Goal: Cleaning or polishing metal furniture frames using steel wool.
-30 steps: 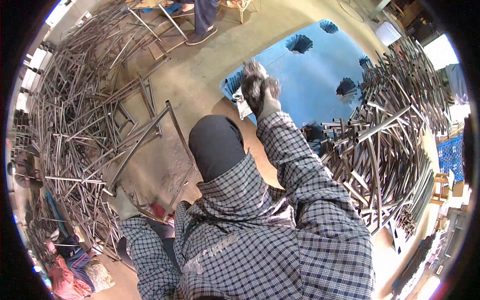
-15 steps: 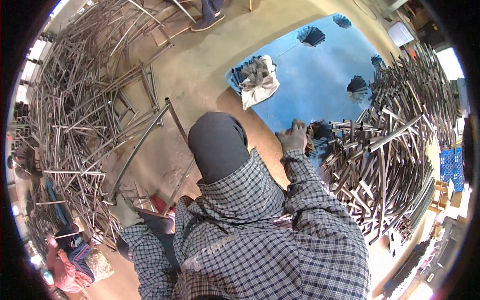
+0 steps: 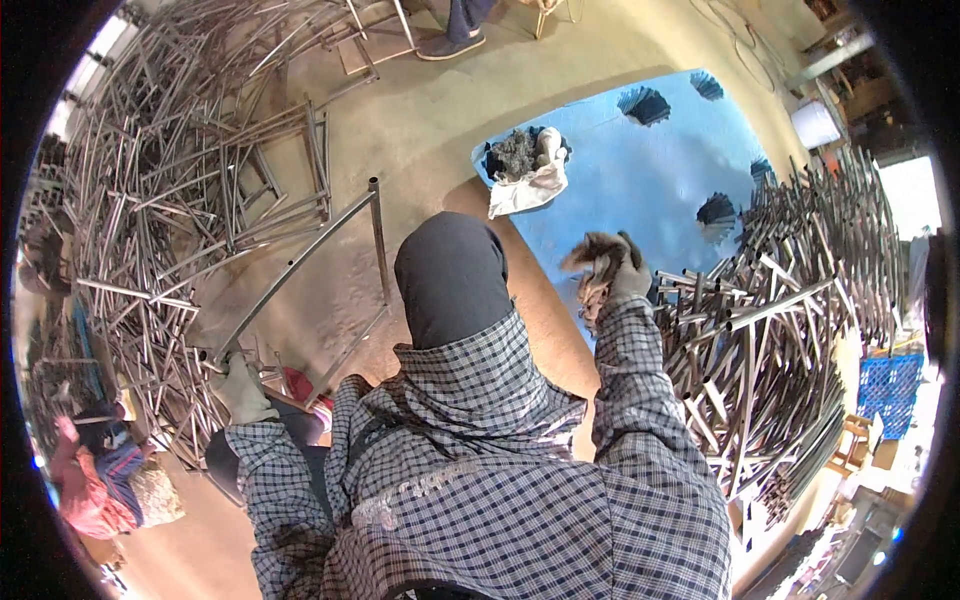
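Note:
My left hand [image 3: 243, 388], in a pale glove, is closed around the lower end of a bent metal tube frame [image 3: 300, 259]. The frame stands tilted on the floor to the left of my knee, its top corner pointing away from me. My right hand [image 3: 630, 279], also gloved, grips a crumpled brown-grey rag [image 3: 600, 252] above the near edge of the blue table [image 3: 640, 180]. Its fingers are partly covered by the rag. At the table's far left lies a white cloth bag [image 3: 532, 188] with dark grey fibrous stuff in it.
Loose metal tubes [image 3: 770, 350] are heaped at the right, against the table. A tangle of tube frames [image 3: 150, 210] fills the left. Bundles of short dark tubes [image 3: 716, 212] stand on the blue top. One person [image 3: 105, 480] sits at lower left; another's shoe [image 3: 450, 46] shows at the top.
My right hand has risen from the table's edge beside the tubes and moved slightly right, with the rag now bunched in it. My left hand stays on the tube frame. The whole view has shifted a little.

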